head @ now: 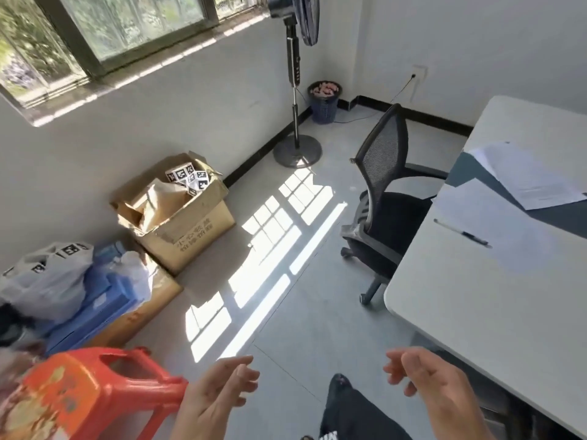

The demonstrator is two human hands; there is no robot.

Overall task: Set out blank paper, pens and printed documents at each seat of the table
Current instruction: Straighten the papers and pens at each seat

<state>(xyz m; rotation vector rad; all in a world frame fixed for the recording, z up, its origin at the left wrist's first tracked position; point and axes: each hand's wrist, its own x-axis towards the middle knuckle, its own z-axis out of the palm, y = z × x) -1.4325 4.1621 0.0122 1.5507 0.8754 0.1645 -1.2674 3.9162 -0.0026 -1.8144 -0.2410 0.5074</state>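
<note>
Plainly, the red plastic stool (104,385) just beside the left hand (219,398) could be knocked in turning, and seats could be left unsupplied, since nothing is carried. It and the right hand (425,382) are held empty, fingers loosely curled. Farther off, a pen (462,233), blank paper (476,208) and a printed document (533,179) are laid on the tabletop (476,312).

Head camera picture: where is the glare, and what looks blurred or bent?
Head view: sunlight leaves a blown-out window-grid patch on the grey floor; the orange plastic stool at lower left is smeared with blur; the wide lens tilts the window frame and white table.
</note>
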